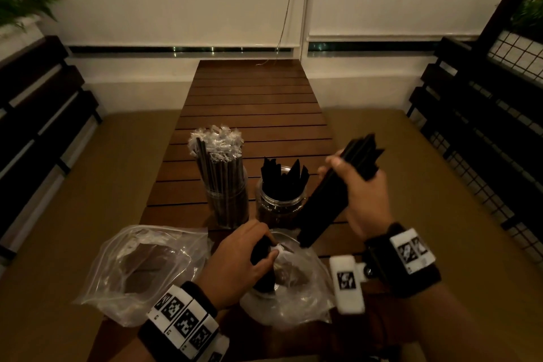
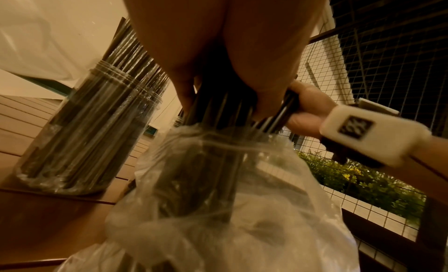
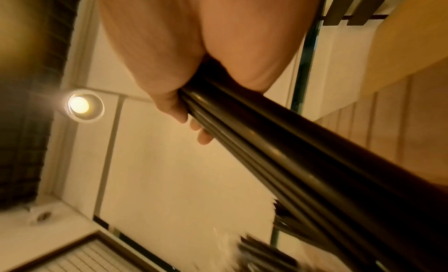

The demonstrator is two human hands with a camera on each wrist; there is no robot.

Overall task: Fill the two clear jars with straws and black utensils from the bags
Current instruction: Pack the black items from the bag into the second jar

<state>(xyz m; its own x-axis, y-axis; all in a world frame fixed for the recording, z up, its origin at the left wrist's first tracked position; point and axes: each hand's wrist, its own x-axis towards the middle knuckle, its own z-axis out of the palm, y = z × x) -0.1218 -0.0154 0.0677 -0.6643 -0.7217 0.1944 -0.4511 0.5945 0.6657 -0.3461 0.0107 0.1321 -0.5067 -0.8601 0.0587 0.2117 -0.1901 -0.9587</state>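
Nearest, on the slatted wooden table (image 1: 249, 91), the left hand (image 1: 235, 261) curls its fingers round a bunch of black utensils (image 1: 261, 253) standing in the mouth of a clear plastic bag (image 1: 296, 300). The left wrist view shows what the head view hides: the utensil stems run down inside the bag, seen through its crinkled film (image 2: 218, 199). To the left lies a second clear bag (image 1: 123, 267), flat and open.

Right of centre, the right hand (image 1: 358, 191) grips a bundle of long black utensils (image 1: 326, 203), held slanted above the table, its lower end near the first bag. Only the right wrist view shows the fingers (image 3: 169, 103) wrapped round the glossy handles.

Farther off stand two clear jars side by side: the left jar (image 1: 229, 203) packed with wrapped straws (image 1: 217, 156), the right jar (image 1: 279, 203) holding black utensils.
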